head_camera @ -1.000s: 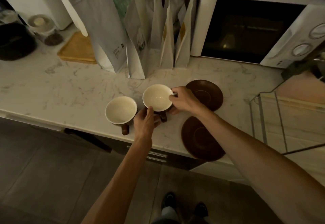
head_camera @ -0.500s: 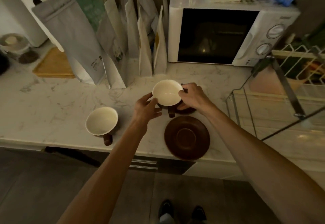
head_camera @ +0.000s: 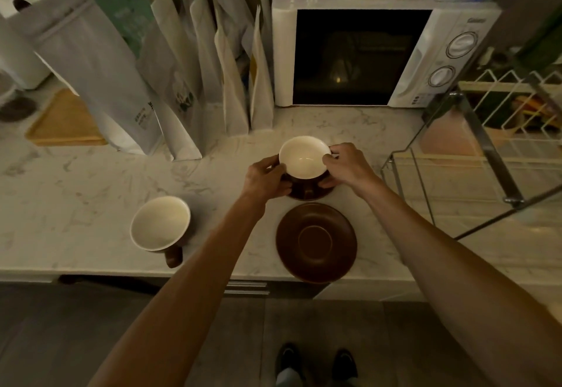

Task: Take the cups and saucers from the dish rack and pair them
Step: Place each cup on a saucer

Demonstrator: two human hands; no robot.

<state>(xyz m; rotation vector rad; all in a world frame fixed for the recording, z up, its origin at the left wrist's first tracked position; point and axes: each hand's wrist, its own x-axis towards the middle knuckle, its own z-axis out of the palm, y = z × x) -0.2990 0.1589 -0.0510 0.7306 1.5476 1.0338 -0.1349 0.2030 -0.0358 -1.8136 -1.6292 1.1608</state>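
Note:
A brown cup with a cream inside (head_camera: 304, 157) sits over the far brown saucer (head_camera: 307, 193), which is mostly hidden under it. My left hand (head_camera: 264, 177) grips the cup's left side and my right hand (head_camera: 345, 165) grips its right rim. A second brown saucer (head_camera: 316, 242) lies bare at the counter's front edge, just below the first. The other cup (head_camera: 160, 224) stands alone to the left, its handle pointing toward me.
Several tall paper bags (head_camera: 170, 82) lean against the back wall. A white microwave (head_camera: 374, 52) stands behind the cups. The wire dish rack (head_camera: 474, 155) is at the right. A wooden board (head_camera: 65, 122) lies at the far left.
Both hands carried the cup to the right, from beside the other cup to over the far saucer, and lowered it there. The view shifted right and up.

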